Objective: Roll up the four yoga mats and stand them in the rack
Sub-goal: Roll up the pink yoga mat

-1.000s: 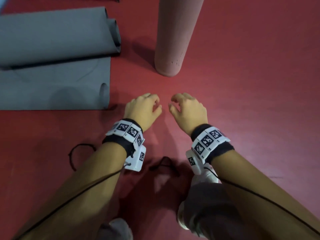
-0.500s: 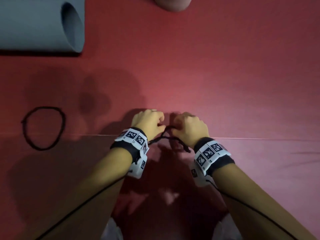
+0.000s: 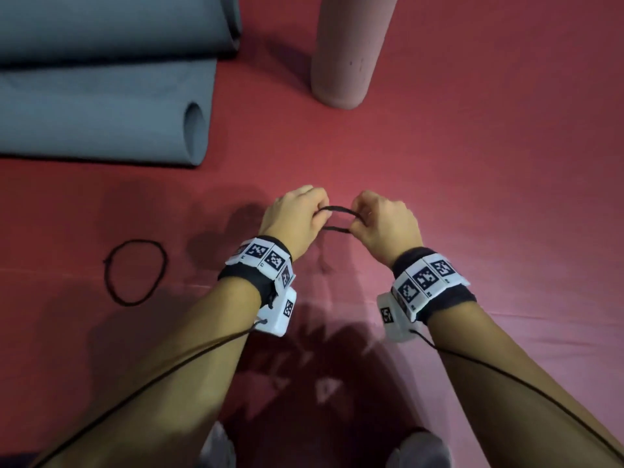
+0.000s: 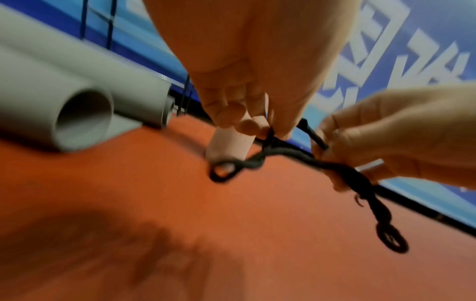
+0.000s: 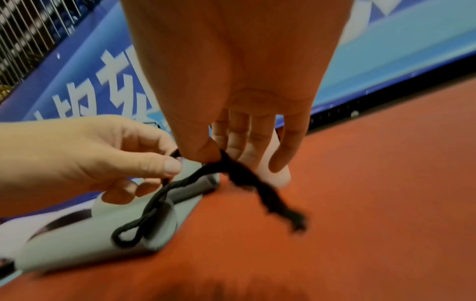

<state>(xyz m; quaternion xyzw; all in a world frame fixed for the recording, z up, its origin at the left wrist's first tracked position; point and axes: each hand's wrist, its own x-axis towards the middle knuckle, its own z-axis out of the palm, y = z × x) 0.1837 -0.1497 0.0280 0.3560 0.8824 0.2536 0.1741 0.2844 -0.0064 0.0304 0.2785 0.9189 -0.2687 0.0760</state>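
Note:
Both my hands pinch one black cord point(image 3: 337, 218) and hold it stretched in a short loop just above the red floor. My left hand point(image 3: 297, 217) holds its left end and my right hand point(image 3: 381, 221) its right end. In the left wrist view the cord point(image 4: 283, 156) runs twisted from my left fingertips point(image 4: 268, 132) to the right hand point(image 4: 386, 132), with its loose ends dangling. A pink rolled mat point(image 3: 347, 52) stands upright just beyond my hands. Two grey mats point(image 3: 101, 130) lie partly rolled at the upper left.
A second black cord loop point(image 3: 135, 271) lies flat on the floor left of my left wrist. A faint seam point(image 3: 506, 315) crosses the red surface under my forearms. A blue banner wall point(image 5: 386, 51) bounds the floor behind the mats.
A second ago both hands hovered empty over the floor. They dropped to the black cord, took hold of it, and now hold it lifted and pulled apart between them.

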